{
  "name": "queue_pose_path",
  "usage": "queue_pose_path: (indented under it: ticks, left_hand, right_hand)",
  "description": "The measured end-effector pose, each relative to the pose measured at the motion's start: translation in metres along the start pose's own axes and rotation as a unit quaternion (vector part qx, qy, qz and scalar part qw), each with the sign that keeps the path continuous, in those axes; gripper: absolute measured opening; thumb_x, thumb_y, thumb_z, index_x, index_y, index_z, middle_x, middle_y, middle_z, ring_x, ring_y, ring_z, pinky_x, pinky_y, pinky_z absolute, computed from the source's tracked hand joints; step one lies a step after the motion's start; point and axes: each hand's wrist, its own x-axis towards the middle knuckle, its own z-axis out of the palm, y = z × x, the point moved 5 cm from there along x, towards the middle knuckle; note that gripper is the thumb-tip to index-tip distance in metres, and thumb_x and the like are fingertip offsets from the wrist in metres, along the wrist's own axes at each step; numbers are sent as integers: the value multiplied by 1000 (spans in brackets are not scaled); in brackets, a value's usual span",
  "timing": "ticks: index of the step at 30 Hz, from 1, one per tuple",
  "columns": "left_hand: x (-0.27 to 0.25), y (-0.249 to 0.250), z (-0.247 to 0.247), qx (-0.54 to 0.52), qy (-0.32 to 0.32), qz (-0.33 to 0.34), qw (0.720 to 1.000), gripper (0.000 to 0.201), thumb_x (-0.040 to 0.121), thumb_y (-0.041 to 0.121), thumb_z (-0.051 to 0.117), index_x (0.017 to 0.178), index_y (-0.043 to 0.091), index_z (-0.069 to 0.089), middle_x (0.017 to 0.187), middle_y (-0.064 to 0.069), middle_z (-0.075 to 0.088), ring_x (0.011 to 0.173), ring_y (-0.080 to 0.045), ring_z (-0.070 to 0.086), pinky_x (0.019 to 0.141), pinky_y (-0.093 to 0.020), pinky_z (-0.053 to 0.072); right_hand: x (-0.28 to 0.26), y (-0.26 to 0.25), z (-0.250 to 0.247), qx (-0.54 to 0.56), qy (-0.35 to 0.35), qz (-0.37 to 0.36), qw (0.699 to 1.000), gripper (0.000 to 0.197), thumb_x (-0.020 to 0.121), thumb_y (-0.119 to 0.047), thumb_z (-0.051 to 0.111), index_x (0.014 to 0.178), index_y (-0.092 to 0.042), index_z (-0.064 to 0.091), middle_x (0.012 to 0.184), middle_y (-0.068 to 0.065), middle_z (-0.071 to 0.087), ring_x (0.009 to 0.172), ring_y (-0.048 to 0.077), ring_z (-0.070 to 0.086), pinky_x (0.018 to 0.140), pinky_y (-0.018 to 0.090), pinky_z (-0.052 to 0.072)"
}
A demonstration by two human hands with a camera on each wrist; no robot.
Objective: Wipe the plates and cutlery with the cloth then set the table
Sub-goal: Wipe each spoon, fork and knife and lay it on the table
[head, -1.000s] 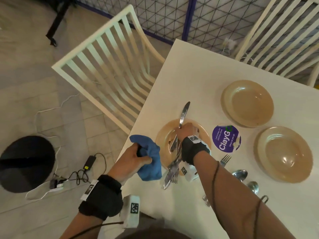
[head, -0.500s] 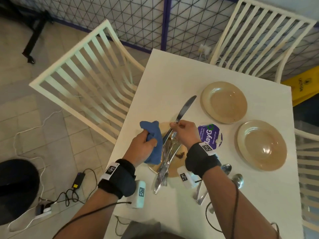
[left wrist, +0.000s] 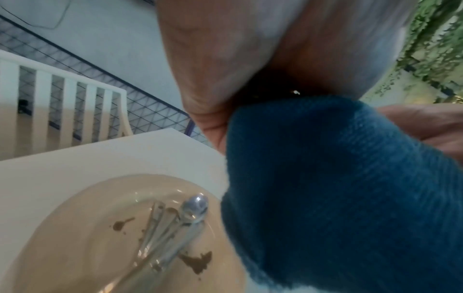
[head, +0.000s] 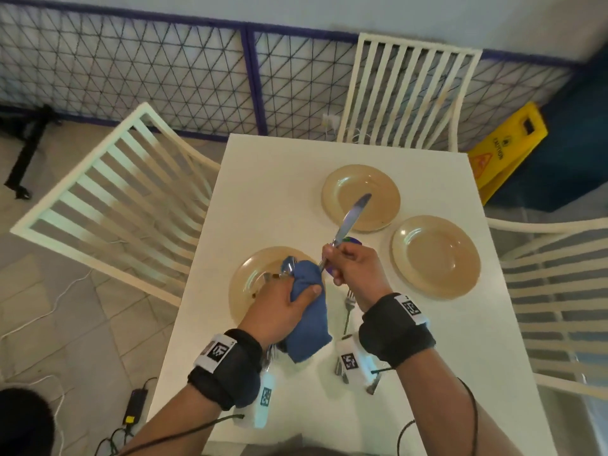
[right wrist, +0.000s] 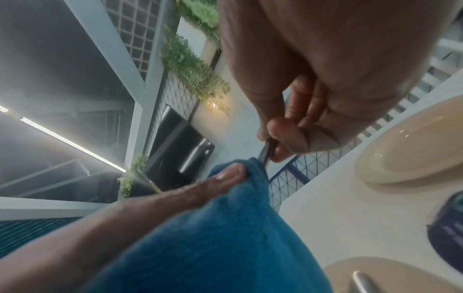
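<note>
My right hand [head: 345, 264] grips a table knife [head: 350, 220] by the middle, blade pointing up and away over the table. My left hand [head: 289, 301] holds a blue cloth [head: 309, 311] wrapped round the knife's handle end, thumb pressed on the fold [right wrist: 230, 174]. Below them sits a tan plate [head: 245, 284] with brown smears and several pieces of cutlery [left wrist: 175, 224] lying in it. Two more tan plates, one far [head: 381, 192] and one right [head: 437, 258], rest on the white table [head: 279, 179].
A fork [head: 348, 307] and other cutlery lie on the table near my right wrist. A purple round lid [head: 353, 240] peeks out behind my right hand. White slatted chairs stand at the left [head: 108, 199], far side [head: 408, 90] and right [head: 559, 291]. A yellow caution sign [head: 506, 153] stands on the floor.
My right hand has lifted the knife off the dirty plate and raised it. My left hand has brought the blue cloth across and closed it round the knife's lower end.
</note>
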Motion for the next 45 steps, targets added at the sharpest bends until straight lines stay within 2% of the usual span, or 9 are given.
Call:
queue_pose_path:
  ticks: [4, 11, 16, 20, 26, 32, 36, 41, 45]
  left_hand:
    - [-22, 11, 24, -8, -85, 11, 996, 8, 99, 34, 56, 102, 27, 60, 93, 8, 69, 84, -1, 64, 74, -17, 47]
    - [-26, 39, 24, -217, -21, -62, 974, 22, 95, 21, 60, 114, 17, 68, 109, -5, 74, 109, -21, 68, 90, -36, 52]
    - [-19, 94, 53, -272, -15, -37, 962, 25, 100, 25, 52, 121, 18, 64, 112, -3, 75, 108, -16, 70, 91, -34, 55]
    - [-15, 110, 75, -231, 36, -10, 972, 25, 98, 28, 59, 116, 11, 64, 107, -8, 75, 101, -17, 72, 91, -32, 58]
    - [-4, 127, 70, -273, 89, -10, 958, 17, 98, 22, 60, 104, 9, 71, 100, -13, 77, 97, -26, 74, 95, -45, 55]
    - [-1, 136, 72, -317, 141, -3, 938, 30, 94, 36, 64, 107, 9, 70, 103, -17, 75, 99, -33, 72, 96, -53, 54]
    - [-13, 138, 81, -268, 87, 6, 960, 25, 95, 33, 63, 102, 11, 71, 100, -12, 77, 100, -30, 72, 95, -46, 55]
    - [-1, 153, 49, -333, 184, 5, 925, 20, 99, 17, 56, 88, 6, 68, 94, -20, 74, 93, -34, 71, 88, -46, 56]
    - [-11, 146, 76, -273, 145, 0, 951, 26, 101, 22, 53, 103, 1, 68, 99, -14, 76, 95, -22, 72, 97, -43, 52]
  right_hand:
    - [-16, -4, -40, 36, 26, -9, 999, 23, 97, -15, 63, 82, 2, 64, 62, 9, 58, 50, 14, 50, 54, 26, 48]
    - [-55, -4, -91, -2, 6, -34, 999, 25, 98, -25, 62, 85, -4, 59, 90, 30, 62, 80, 44, 70, 68, 49, 63]
    - [-78, -7, -87, -137, -51, -126, 981, 26, 99, -11, 54, 77, -24, 61, 73, 0, 63, 65, 11, 57, 62, 29, 50]
    - [-91, -10, -90, -223, -87, -152, 959, 19, 98, -11, 49, 90, -17, 66, 77, -5, 64, 63, 4, 54, 58, 14, 41]
    - [-108, -8, -109, -252, -93, -160, 950, 20, 96, -14, 52, 77, -14, 60, 70, -2, 57, 61, 13, 48, 61, 29, 41]
    - [-109, -14, -122, -265, -87, -167, 946, 29, 93, -11, 55, 69, -29, 54, 64, -9, 55, 54, 5, 49, 56, 18, 39]
    - [-118, -4, -123, -236, -106, -150, 954, 28, 95, -13, 54, 70, -27, 56, 67, -4, 59, 60, 15, 57, 62, 35, 50]
    - [-126, 2, -117, -211, -129, -144, 958, 17, 95, -32, 63, 82, -21, 65, 63, -8, 57, 57, 6, 51, 60, 25, 45]
    - [-113, -4, -121, -221, -100, -161, 957, 29, 87, -10, 58, 69, -32, 59, 63, -7, 59, 57, 10, 55, 59, 32, 49]
